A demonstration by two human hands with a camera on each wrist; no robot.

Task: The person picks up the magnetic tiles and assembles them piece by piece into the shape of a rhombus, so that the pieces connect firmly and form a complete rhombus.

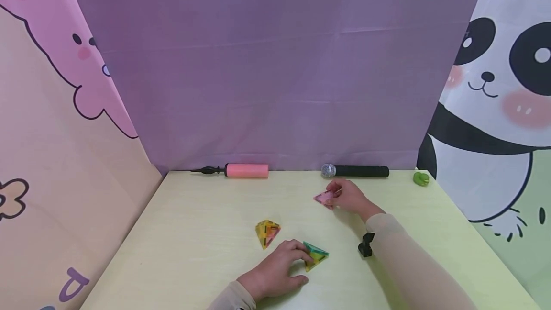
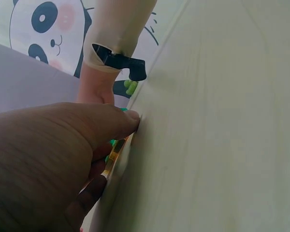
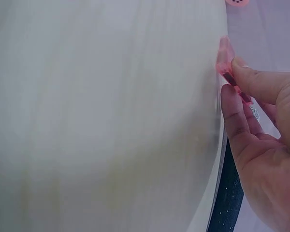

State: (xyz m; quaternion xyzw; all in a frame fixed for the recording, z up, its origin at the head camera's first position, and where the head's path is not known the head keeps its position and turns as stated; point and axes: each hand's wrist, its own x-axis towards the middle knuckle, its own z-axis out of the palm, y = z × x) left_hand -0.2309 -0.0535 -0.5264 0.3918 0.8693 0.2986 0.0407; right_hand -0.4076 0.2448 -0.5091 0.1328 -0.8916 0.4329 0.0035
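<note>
My right hand (image 1: 350,198) pinches a pink triangular magnetic tile (image 1: 323,198) at the back of the table; in the right wrist view the tile (image 3: 225,60) sits between thumb and fingertips, at an angle. Nearer the front, my left hand (image 1: 280,269) touches a green-and-yellow piece of joined magnetic tiles (image 1: 317,255) with its fingertips, on the piece's left side. The thumb lies apart from it, and the left wrist view mostly hides the piece behind the hand. Left of these, a yellow-and-pink piece of joined tiles (image 1: 268,232) rests on the table, touched by neither hand.
Along the table's back edge lie a pink hand pump (image 1: 247,171), a black microphone (image 1: 361,171) and a small green object (image 1: 421,179). A purple cloth (image 1: 275,71) hangs behind the pale table (image 1: 181,248). Printed walls stand at both sides.
</note>
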